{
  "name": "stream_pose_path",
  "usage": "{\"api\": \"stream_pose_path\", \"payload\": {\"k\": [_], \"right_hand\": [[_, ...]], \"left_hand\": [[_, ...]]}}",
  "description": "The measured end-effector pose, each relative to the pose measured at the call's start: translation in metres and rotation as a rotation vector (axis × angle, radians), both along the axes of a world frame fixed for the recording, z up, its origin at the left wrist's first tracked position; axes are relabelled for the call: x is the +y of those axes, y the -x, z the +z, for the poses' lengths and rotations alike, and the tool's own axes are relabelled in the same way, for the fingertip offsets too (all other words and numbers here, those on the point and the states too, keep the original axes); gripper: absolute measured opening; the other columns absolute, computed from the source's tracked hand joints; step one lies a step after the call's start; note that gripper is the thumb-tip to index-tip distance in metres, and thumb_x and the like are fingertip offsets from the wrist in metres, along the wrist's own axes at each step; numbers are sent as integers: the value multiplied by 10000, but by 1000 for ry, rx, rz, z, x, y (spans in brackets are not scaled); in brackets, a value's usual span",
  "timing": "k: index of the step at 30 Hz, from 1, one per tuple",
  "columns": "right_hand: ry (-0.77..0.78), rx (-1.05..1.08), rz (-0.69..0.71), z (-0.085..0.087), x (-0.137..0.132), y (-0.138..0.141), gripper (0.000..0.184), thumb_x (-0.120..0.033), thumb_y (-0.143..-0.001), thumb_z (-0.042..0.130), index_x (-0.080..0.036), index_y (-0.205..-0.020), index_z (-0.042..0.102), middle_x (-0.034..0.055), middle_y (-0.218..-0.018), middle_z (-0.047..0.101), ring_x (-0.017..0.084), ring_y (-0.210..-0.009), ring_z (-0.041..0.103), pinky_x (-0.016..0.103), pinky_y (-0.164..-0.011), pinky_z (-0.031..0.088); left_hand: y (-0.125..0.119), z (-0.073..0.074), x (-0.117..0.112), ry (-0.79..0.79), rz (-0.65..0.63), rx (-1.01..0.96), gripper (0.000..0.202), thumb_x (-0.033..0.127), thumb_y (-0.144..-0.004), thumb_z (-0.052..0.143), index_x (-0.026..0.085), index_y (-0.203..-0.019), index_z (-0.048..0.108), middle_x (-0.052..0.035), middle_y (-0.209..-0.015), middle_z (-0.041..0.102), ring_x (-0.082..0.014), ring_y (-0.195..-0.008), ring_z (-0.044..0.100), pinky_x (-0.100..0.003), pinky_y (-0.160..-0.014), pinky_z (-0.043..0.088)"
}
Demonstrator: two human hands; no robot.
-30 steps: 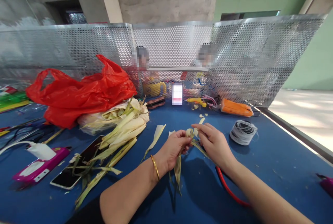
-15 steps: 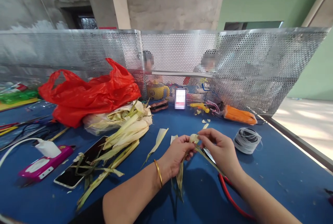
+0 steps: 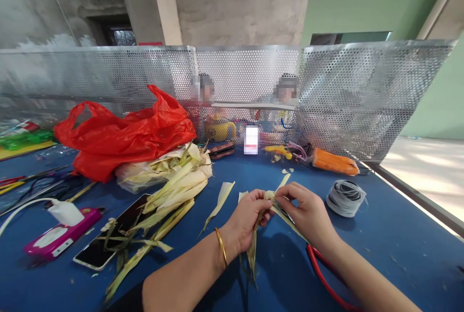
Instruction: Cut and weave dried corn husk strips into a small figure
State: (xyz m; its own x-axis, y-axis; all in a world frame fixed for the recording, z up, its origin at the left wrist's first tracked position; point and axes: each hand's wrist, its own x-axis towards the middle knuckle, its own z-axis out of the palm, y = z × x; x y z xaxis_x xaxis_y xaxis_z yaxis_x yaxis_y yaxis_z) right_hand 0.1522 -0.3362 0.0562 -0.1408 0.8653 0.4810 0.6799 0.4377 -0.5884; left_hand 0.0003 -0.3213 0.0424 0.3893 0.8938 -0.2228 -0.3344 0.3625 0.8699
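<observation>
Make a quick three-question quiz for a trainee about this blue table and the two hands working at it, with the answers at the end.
1. Which wrist wears the gold bracelet?
2. Which thing lies partly under the corn husks: A, the roll of cord; B, the phone; or C, the orange case?
3. True or false: the left hand and the right hand both have fingers on the husk piece.

Key: 1, left; 2, B; 3, true.
</observation>
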Motion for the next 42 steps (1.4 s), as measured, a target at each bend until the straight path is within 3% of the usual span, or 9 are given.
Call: {"api": "stream_pose_path", "payload": {"k": [11,18,21,25,29,32,35,39,42], "right_hand": [[-81,-229,138,8,6,-8,156,-184,-881,500,-211,-759,592,21,-865,657,158,-829,604,294,-787,371],[-26,-132,45,2,4,-3,117,-198,-835,532,-218,-721,546,34,-999,675,208,-1000,603,337,-839,386],[92,-33,38,0,4,-3,25,-213,-805,537,-226,-784,534,19,-912,685,190,-883,621,313,-768,422],[197,107,64,-2,7,-3,223,-242,-765,555,-220,-987,547,-1,-846,660,147,-710,585,260,-640,425],[256,123,50,-7,9,-2,114,-217,-748,518,-217,-858,549,-40,-678,578,132,-634,530,236,-583,392],[201,8,-15,-9,8,0,51,-186,-732,487,-223,-767,492,-46,-633,547,134,-602,499,236,-556,353],[97,-163,-62,-7,4,2,92,-167,-742,466,-222,-801,510,-32,-641,572,152,-615,512,263,-609,355],[7,-277,-49,-3,0,5,272,-141,-788,428,-219,-983,601,20,-804,670,185,-737,590,319,-732,373],[47,-253,-4,-4,-1,5,277,-143,-800,414,-237,-914,648,19,-852,683,186,-784,605,319,-751,374]], "left_hand": [[1,2,1,-61,38,47,191,182,-617,635,135,-789,565,31,-564,531,-36,-440,385,-179,-437,226],[0,1,-2,-182,6,137,230,123,-606,549,186,-827,536,73,-518,476,-62,-451,392,-194,-451,275],[0,5,-5,-224,-36,196,223,124,-624,541,181,-839,532,75,-514,474,-63,-450,400,-196,-460,295],[-2,6,-8,-248,-64,225,182,149,-667,568,176,-832,498,79,-535,466,-59,-459,413,-192,-470,310],[-3,-2,-7,-328,-71,272,178,187,-734,576,195,-863,454,80,-557,483,-77,-477,446,-199,-479,326],[-1,-9,-6,-429,-27,334,194,235,-775,605,204,-907,467,73,-587,507,-83,-492,448,-201,-491,318],[0,-10,-7,-494,33,371,208,231,-789,617,212,-949,486,66,-598,520,-93,-515,452,-207,-511,315],[-1,-9,-9,-463,85,393,172,171,-802,571,214,-926,459,78,-557,487,-100,-499,441,-213,-510,315],[-4,-9,-8,-421,56,391,162,136,-790,549,218,-849,423,89,-529,456,-90,-461,417,-210,-482,308]]}}
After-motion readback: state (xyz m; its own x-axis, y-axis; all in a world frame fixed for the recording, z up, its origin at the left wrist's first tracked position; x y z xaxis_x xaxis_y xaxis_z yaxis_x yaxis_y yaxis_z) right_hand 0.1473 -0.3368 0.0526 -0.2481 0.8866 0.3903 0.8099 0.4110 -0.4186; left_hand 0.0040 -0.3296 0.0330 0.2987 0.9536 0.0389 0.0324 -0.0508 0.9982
